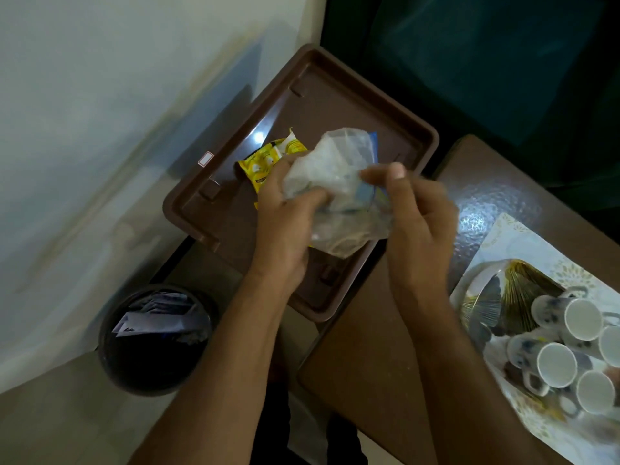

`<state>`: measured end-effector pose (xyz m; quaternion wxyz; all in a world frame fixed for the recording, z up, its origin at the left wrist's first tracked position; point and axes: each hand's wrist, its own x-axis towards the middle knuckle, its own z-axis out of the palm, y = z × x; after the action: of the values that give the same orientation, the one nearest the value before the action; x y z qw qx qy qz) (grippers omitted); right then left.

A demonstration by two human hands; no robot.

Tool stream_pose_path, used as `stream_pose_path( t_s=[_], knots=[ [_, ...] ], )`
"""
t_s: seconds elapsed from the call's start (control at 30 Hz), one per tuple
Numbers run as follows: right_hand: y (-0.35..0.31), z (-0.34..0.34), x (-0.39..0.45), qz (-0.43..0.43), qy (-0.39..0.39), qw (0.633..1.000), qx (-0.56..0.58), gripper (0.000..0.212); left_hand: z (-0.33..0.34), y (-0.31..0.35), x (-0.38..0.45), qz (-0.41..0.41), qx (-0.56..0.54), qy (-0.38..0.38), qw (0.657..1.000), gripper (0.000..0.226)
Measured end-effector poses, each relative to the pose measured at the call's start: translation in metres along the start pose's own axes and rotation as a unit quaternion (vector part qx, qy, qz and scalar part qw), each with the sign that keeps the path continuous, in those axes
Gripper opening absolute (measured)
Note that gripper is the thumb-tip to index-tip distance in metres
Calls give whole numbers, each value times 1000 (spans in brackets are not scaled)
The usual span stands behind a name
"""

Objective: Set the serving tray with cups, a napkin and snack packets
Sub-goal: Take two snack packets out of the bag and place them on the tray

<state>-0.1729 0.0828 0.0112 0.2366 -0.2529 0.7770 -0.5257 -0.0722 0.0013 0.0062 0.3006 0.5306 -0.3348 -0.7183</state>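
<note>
While the clear bag [335, 189] is clamped in the left hand [285, 216] directly over the brown tray [302, 92], the right hand [416, 209] (fingers pinched on its edge) lies tableward of the tray.

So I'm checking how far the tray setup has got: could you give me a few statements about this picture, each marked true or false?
1. A yellow snack packet lies on the brown tray. True.
2. The cups stand on the brown tray. False: they sit on a patterned tray to the right.
3. The left hand grips a clear plastic bag. True.
4. The bin is empty. False: papers lie inside.
</note>
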Motion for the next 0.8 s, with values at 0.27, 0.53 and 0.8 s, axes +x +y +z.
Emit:
stream_pose_path(
  t_s=[0.27,0.53,0.8],
  knots=[
    [1,-23,34,279,-218,909,220,62,-17,1,10,-59,-101,-108,987,51],
    [-9,1,28,203,-137,962,120,45,-35,-22,29,164,312,38,935,50],
    [-8,21,3,209,-329,889,239,57,-71,-16,35,209,261,195,922,56]
  ],
)
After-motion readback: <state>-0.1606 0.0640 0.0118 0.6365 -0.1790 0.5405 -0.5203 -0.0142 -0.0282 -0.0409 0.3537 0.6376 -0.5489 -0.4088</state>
